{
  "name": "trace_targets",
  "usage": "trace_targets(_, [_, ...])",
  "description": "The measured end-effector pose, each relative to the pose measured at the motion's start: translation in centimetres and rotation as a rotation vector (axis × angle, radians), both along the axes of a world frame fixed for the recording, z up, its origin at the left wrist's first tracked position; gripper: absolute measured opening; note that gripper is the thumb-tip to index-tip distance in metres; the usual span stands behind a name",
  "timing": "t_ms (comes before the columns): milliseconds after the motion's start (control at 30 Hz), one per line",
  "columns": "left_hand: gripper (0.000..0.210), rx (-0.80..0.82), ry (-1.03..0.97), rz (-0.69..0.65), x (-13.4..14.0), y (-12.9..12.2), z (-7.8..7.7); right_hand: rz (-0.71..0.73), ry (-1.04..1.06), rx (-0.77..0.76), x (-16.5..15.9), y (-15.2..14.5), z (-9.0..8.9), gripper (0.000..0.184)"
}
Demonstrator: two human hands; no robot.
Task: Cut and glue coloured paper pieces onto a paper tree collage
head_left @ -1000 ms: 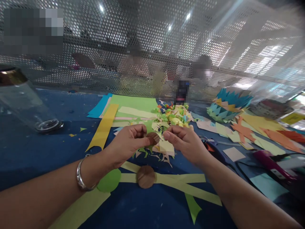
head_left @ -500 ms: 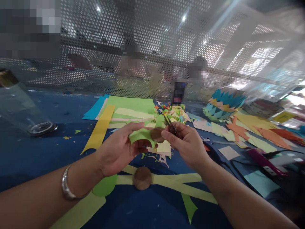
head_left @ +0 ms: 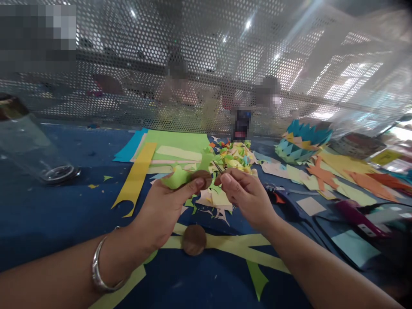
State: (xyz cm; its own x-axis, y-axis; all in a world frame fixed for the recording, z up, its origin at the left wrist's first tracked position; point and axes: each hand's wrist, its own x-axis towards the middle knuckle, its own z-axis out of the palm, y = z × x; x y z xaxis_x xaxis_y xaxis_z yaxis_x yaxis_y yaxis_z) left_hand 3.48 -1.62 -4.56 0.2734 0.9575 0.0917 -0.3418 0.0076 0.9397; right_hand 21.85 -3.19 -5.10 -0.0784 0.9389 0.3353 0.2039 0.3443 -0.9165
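Note:
My left hand (head_left: 162, 212) is closed on a piece of light green paper (head_left: 176, 177) and a round brown disc (head_left: 203, 175), its thumb pressing on the disc. Close by on the right, my right hand (head_left: 250, 198) grips a small pair of scissors (head_left: 218, 166), mostly hidden by its fingers, with the tips pointing up and away. A second brown disc (head_left: 194, 240) lies on crossing pale yellow-green strips (head_left: 225, 241) below the hands. Under my left wrist a green cut piece (head_left: 151, 257) shows in part.
A clear jar (head_left: 35, 150) stands at left. Behind are a yellow strip (head_left: 137, 176), stacked coloured sheets (head_left: 180, 139) and a heap of scraps (head_left: 236, 156). At right lie a spiky paper bowl (head_left: 302, 143), a glue gun (head_left: 286, 206) and a magenta power strip (head_left: 360, 219).
My left hand has turned, bringing its thumb over the brown disc, and the green paper and disc have shifted left. The scissors have moved slightly left and look less spread.

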Motion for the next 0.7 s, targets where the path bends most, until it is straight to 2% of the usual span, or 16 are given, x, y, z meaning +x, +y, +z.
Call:
trace_targets(100, [0.016,-0.005,0.005,0.062,-0.19,0.49,-0.18,-0.002,-0.010,-0.053,0.44,0.36,-0.08,0.043])
trace_targets(200, [0.017,-0.007,0.007,0.064,-0.35,0.58,-0.33,0.029,-0.068,-0.083,0.60,0.50,-0.01,0.044])
trace_targets(433, [0.012,0.087,0.078,-0.056,-0.50,0.22,-0.32,0.092,-0.123,-0.078,0.64,0.35,0.05,0.045])
trace_targets(700, [0.018,0.039,0.105,-0.077,-0.47,-0.14,0.11,0.091,-0.161,-0.056,0.66,0.11,0.43,0.046])
